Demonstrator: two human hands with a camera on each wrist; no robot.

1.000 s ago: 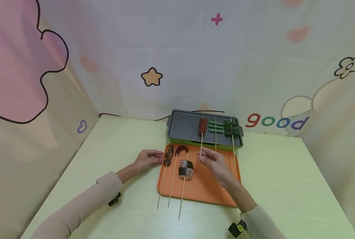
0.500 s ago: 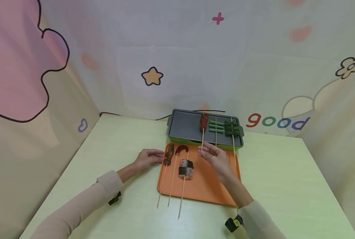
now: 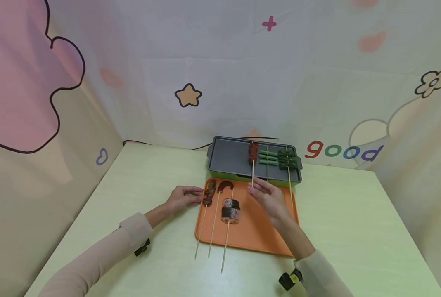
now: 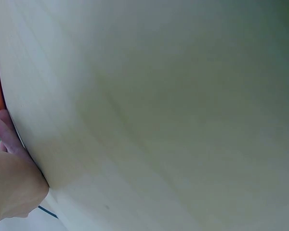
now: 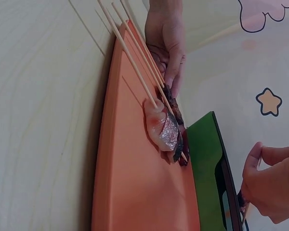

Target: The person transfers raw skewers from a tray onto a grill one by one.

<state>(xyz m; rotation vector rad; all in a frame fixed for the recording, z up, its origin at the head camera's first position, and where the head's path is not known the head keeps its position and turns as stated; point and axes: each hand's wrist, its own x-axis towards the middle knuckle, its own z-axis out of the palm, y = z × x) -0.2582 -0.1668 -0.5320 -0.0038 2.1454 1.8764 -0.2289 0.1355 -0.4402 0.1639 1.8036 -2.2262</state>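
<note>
In the head view my right hand (image 3: 270, 200) pinches the stick of a red meat skewer (image 3: 253, 152). Its meat end is over the dark grill plate (image 3: 228, 154); whether it touches is unclear. Beside it on the plate lie a green bean skewer (image 3: 268, 157) and a leafy green skewer (image 3: 287, 160). My left hand (image 3: 183, 199) holds the left rim of the orange tray (image 3: 265, 237), next to a brown mushroom-like skewer (image 3: 209, 194). A curved dark red skewer (image 3: 226, 185) and a thick skewer with black bands (image 3: 230, 211) also lie on the tray.
The grill's green side (image 5: 204, 159) stands right behind the tray. Several sticks overhang the tray's front edge onto the pale table (image 3: 161, 264). A printed cloth wall (image 3: 228, 82) rises behind the grill, with a black cord (image 3: 202, 146) along its foot.
My right hand has moved slightly forward and right, bringing the red meat skewer farther over the grill plate. The left hand has stayed at the tray's rim.
</note>
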